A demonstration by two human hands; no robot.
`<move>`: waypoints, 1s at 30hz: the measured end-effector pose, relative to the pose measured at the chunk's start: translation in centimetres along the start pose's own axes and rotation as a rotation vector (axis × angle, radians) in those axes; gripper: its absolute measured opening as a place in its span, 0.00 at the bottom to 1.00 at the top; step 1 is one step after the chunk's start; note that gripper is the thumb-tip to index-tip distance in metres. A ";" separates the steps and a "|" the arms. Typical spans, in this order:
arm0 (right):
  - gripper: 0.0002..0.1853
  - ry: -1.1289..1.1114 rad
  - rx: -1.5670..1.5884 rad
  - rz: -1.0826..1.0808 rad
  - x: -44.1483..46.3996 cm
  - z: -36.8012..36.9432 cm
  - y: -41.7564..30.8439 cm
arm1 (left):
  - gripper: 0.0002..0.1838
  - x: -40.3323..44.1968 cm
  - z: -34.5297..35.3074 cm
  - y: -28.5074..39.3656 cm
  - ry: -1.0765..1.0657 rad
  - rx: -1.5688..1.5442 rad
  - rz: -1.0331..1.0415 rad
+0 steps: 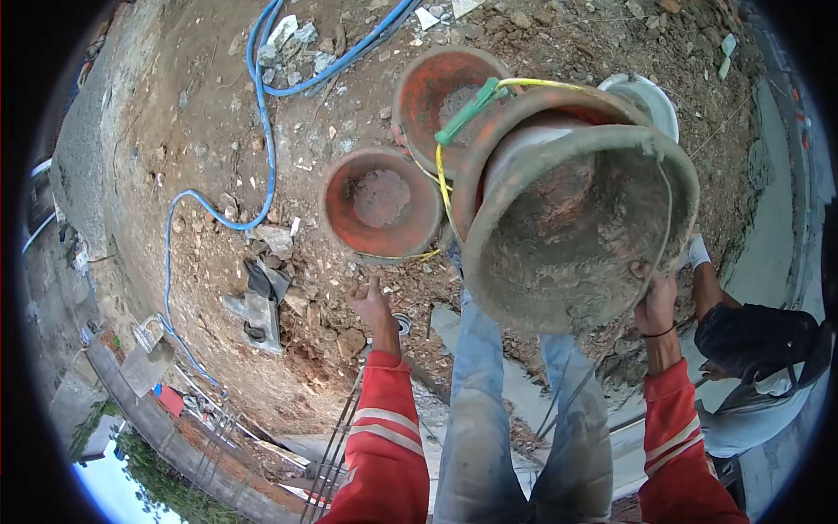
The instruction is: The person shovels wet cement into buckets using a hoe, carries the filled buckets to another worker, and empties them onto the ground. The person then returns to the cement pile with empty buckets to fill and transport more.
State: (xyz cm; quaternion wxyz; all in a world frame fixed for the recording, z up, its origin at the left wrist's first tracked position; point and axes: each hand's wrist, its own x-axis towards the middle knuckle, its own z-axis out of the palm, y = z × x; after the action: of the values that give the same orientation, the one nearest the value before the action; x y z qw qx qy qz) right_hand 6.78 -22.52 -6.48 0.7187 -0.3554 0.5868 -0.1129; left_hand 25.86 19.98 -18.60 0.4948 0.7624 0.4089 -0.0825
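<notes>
Rubble-strewn brown earth [196, 148] forms the work surface. Toward its right edge is a large, round, grey-smeared basin [576, 223], apparently plastic or rubber; the right hand [656, 303] grasps its near rim. The left hand [374, 307] is empty, loosely curled, near a small, round, orange, plastic-looking basin [371, 236]. Expect the large basin to be weighty, stiff, gritty; support opposite rims.

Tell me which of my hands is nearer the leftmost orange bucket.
Left. Your left hand is just below the leftmost orange bucket in view, apart from it; your right hand is farther right, at the rim of the large muddy bucket.
</notes>
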 end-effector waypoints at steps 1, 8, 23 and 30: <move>0.26 -0.013 0.042 0.033 1.0 2.5 -0.3 | 0.32 0.8 0.4 0.9 0.062 0.095 -0.051; 0.12 0.010 -0.449 -0.008 12.3 21.3 5.9 | 0.41 16.2 3.9 -8.7 -0.089 0.278 -0.051; 0.23 0.054 -0.310 0.303 0.3 22.2 -9.1 | 0.27 1.4 -18.7 -4.5 0.217 0.423 -0.031; 0.30 -0.112 -0.386 0.426 -9.1 31.3 -13.0 | 0.22 -5.4 -32.8 11.2 0.465 0.296 -0.582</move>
State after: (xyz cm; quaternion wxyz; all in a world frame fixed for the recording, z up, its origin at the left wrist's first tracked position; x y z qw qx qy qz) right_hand 36.38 -14.79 10.65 0.6765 -0.3601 0.6184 0.1739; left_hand 21.12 41.98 8.27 0.2297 0.6760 0.6926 -0.1024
